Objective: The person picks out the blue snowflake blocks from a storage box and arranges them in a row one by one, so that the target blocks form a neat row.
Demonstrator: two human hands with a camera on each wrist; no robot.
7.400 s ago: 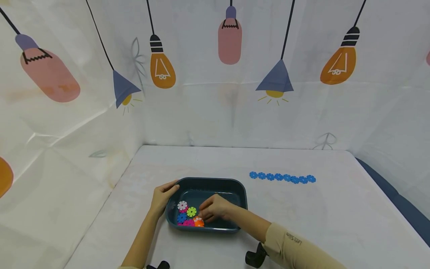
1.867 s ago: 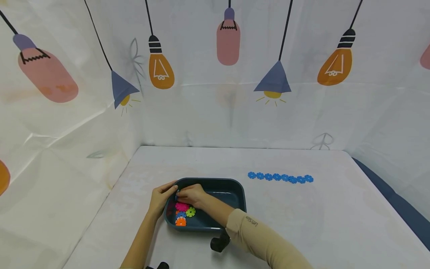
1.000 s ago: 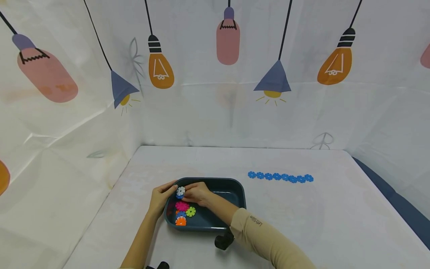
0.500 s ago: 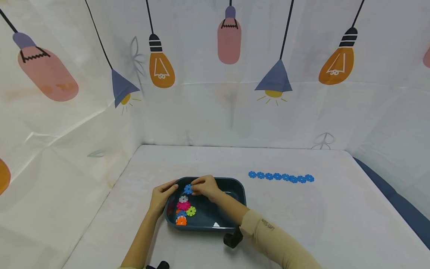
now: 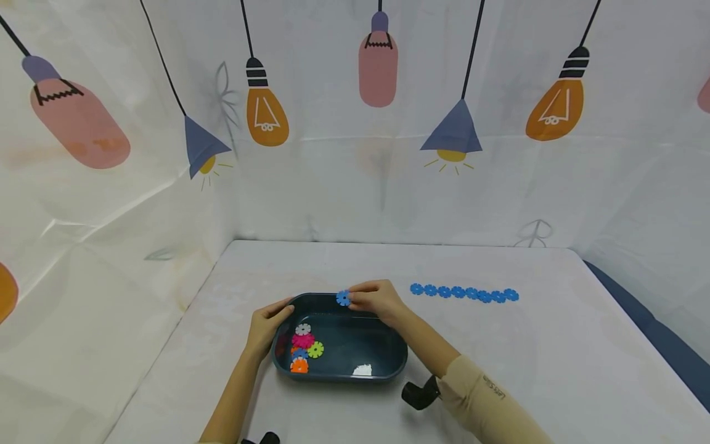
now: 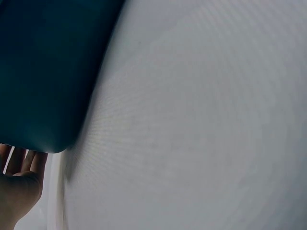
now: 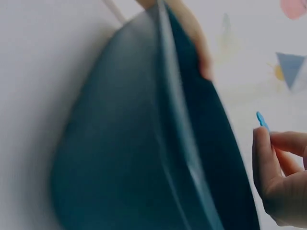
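Note:
My right hand (image 5: 379, 300) pinches a blue snowflake building disc (image 5: 343, 298) by its edge, over the far rim of the dark teal tray (image 5: 363, 345). In the right wrist view the disc (image 7: 260, 119) shows edge-on between thumb and fingertip. My left hand (image 5: 265, 327) holds the tray's far left corner, its thumb over the rim and fingers along the outside. Inside the tray, on the left, lie several more discs: a white one (image 5: 302, 329), a pink one (image 5: 302, 340), a yellow-green one (image 5: 315, 349), a blue one (image 5: 299, 353) and an orange one (image 5: 299, 365).
A row of several joined blue discs (image 5: 465, 292) lies on the white table (image 5: 499, 357) beyond the tray to the right. A white curtain (image 5: 333, 185) printed with lamps hangs behind and at the left. Black wrist mounts (image 5: 420, 393) are on both forearms.
My right hand has taken a blue disc from the tray's left part and moved it right and up to the far rim. The white disc has dropped beside the pink one. The left hand stays put.

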